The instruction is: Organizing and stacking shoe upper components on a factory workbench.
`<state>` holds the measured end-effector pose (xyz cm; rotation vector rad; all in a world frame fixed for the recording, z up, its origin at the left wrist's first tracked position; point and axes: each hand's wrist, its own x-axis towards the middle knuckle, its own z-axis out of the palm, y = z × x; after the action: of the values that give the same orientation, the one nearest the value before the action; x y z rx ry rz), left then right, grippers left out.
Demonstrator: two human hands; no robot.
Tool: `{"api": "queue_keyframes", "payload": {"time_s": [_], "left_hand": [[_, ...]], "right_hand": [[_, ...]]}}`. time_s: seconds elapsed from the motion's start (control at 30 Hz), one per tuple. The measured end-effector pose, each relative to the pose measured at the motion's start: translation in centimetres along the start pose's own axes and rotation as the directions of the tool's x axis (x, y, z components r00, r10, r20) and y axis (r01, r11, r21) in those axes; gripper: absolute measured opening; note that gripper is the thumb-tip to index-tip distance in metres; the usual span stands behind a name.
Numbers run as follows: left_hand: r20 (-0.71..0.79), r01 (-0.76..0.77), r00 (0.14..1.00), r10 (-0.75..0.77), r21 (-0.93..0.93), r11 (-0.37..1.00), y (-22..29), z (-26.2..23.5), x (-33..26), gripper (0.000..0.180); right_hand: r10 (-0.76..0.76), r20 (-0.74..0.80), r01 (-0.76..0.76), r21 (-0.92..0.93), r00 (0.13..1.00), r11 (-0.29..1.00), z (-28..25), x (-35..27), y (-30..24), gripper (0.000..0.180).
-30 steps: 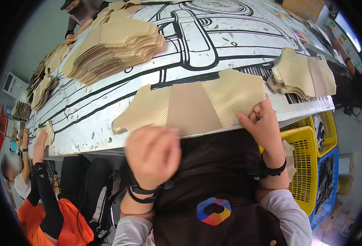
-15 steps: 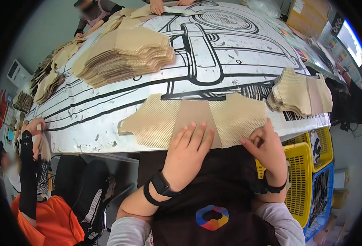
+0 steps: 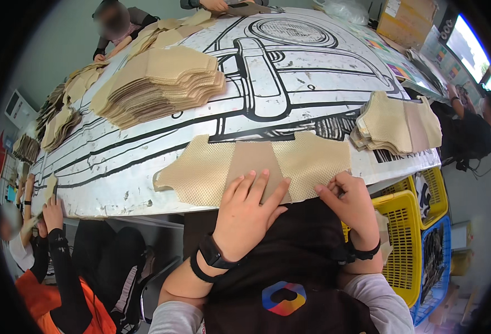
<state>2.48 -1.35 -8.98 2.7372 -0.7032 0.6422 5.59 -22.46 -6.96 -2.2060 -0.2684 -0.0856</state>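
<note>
- Head view: left hand (image 3: 249,209), raised off the table a second earlier, had come down flat, fingers spread, on the tan mesh piece (image 3: 254,167) at the table (image 3: 145,183) edge.
- Right hand (image 3: 348,200) stayed pinching its right corner; smoothing seemingly underway.

Left hand (image 3: 249,214) flat on a beige mesh-and-tan cut piece (image 3: 256,167), right hand (image 3: 348,205) at its near edge.

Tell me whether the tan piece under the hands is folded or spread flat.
Spread flat. The tan cut piece lies open on the table edge, both mesh wings out. The left hand presses its middle; the right hand holds its near right edge.
</note>
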Motion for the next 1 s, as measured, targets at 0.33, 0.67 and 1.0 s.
{"api": "queue_keyframes", "payload": {"time_s": [0.33, 0.67, 1.0], "left_hand": [[0.093, 0.026, 0.995, -0.035, 0.093, 0.995, 1.7, 0.2, 0.7, 0.054], [0.091, -0.034, 0.995, 0.034, -0.004, 0.999, 2.6, 1.5, 1.6, 0.058], [-0.086, -0.165, 0.980, 0.180, 0.157, 0.974, 1.0, 0.7, -1.0, 0.051]], "right_hand": [[0.063, -0.030, -0.067, -0.189, 0.998, 0.980, 0.8, -0.1, 0.1, 0.031], [-0.003, -0.070, -0.021, -0.329, 0.998, 0.944, 0.0, -0.6, -0.8, 0.026], [-0.685, -0.042, 0.663, -0.211, 0.728, 0.718, 2.2, -2.2, -4.7, 0.026]]}}
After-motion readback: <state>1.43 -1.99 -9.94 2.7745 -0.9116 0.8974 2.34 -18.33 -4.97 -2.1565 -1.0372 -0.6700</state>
